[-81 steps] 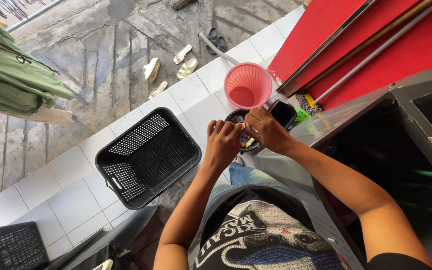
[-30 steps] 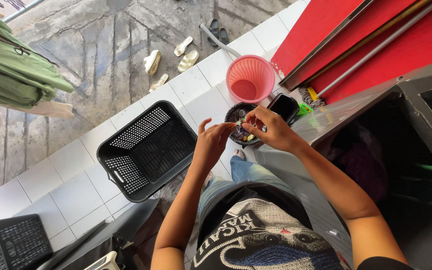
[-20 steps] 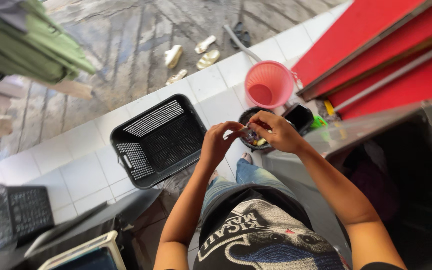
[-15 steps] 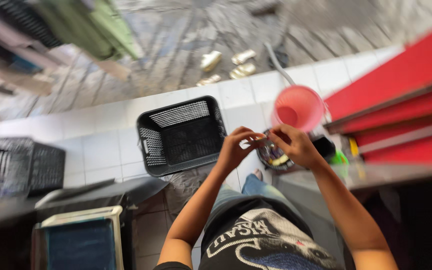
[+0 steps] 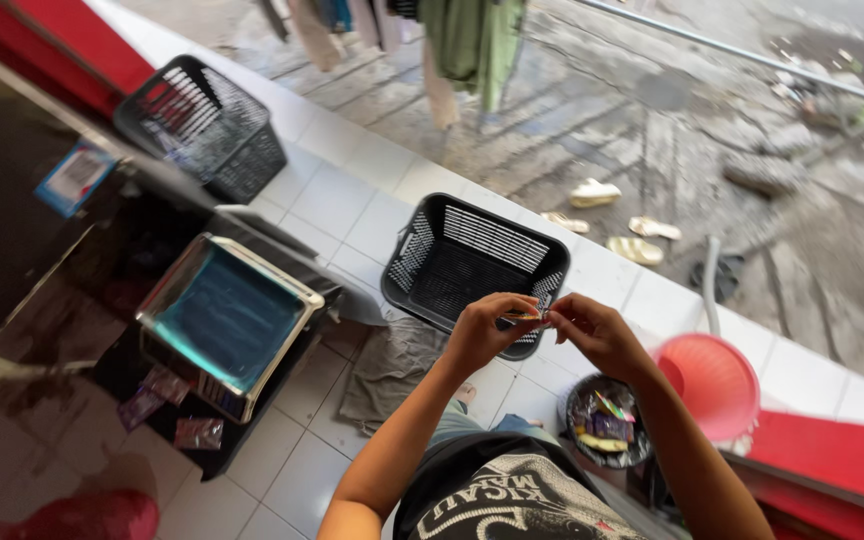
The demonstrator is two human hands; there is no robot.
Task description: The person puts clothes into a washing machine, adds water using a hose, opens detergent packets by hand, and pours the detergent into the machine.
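Currently both hands meet in front of the chest: the left hand (image 5: 482, 335) and right hand (image 5: 592, 335) pinch a small sachet (image 5: 524, 317) between their fingertips, above the near edge of the black laundry basket (image 5: 477, 265). Judged step: tearing or opening the sachet (its exact kind is too small to tell). Opening it calls for opposed pulls with a firm pinch. More packets lie in the dark bowl (image 5: 607, 432) beside the pink basket (image 5: 712, 385).

Black basket (image 5: 472, 265) (pink bin (image 5: 712, 385) nearby)
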